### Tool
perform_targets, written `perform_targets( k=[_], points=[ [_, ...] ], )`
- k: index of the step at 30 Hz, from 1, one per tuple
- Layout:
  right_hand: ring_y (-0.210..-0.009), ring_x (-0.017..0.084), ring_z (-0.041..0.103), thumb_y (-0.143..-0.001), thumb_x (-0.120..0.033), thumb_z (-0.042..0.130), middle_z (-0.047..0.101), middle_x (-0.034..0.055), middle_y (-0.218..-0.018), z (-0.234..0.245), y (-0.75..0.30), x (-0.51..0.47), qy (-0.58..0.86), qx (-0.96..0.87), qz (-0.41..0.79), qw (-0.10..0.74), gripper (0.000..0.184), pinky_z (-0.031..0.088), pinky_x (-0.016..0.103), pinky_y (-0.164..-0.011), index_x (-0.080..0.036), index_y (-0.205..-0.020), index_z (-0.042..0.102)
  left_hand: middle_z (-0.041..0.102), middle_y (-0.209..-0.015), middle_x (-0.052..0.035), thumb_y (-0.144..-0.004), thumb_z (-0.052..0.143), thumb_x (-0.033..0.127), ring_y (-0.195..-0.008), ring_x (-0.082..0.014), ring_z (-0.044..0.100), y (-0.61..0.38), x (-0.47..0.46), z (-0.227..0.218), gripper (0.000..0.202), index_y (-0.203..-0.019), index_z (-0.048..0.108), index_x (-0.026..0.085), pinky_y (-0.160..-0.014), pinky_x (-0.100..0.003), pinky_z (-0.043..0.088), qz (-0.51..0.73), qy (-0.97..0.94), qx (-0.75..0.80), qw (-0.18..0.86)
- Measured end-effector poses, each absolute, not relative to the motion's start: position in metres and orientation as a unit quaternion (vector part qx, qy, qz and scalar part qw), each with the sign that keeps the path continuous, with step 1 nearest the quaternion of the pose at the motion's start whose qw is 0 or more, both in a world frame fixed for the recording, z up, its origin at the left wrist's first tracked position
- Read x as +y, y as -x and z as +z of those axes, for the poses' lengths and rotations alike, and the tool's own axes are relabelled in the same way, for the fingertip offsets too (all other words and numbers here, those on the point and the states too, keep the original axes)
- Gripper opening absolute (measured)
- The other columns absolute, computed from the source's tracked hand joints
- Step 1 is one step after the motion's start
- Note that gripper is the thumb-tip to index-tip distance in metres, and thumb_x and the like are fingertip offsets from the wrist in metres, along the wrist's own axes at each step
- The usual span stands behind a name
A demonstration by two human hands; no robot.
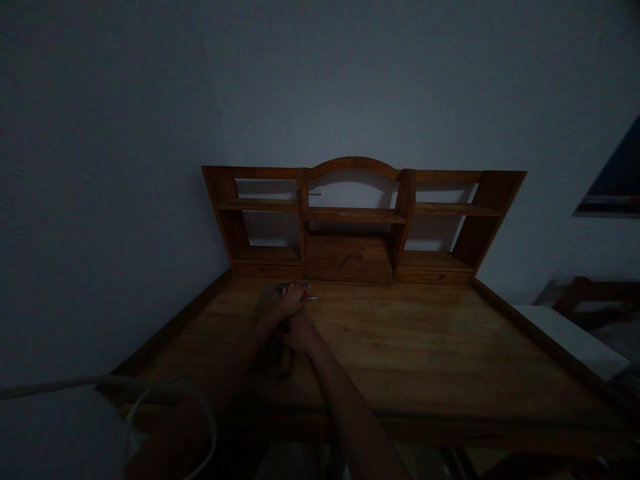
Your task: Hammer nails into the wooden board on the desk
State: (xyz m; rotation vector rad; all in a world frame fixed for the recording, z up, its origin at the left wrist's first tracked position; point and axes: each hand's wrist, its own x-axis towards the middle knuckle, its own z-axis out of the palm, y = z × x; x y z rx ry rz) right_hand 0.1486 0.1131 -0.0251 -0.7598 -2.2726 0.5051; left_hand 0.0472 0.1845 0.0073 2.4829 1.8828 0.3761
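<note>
Work looks unfinished: left hand [293, 300] beside a slim silvery object [313, 298] on the brown wooden tabletop [425, 333], right hand [300, 332] nearer; openness, grip, I can't tell.

Site: dimly lit room, apparently in a home. Evidence: household-style wooden desk [410, 333] with matching shelf unit [355, 215], arched at centre, small drawers [435, 277] at its base; plain wall [320, 80] behind; at right, a white surface [565, 337] and wooden frame [580, 291], type unclear.

right hand [300, 333]: grip too dim to tell | wall panel [616, 175]: edge-cut
</note>
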Motion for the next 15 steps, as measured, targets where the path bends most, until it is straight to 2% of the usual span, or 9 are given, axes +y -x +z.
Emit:
perform_targets(
  k=[15],
  points=[
    [-0.102,0.021,0.055,-0.086,-0.032,0.056,0.058,0.0082,-0.113,-0.025,-0.148,0.114,0.329,-0.883,0.182,0.281,0.031,0.046,0.042,-0.086,-0.015,-0.113,0.056,0.060,-0.108,-0.0040,-0.082,0.054,0.033,-0.107,-0.0216,0.046,-0.042,0.185,-0.005,0.025,-0.104,0.060,0.022,-0.092,-0.035,0.031,0.202,-0.760,0.616,0.036]
  ],
)
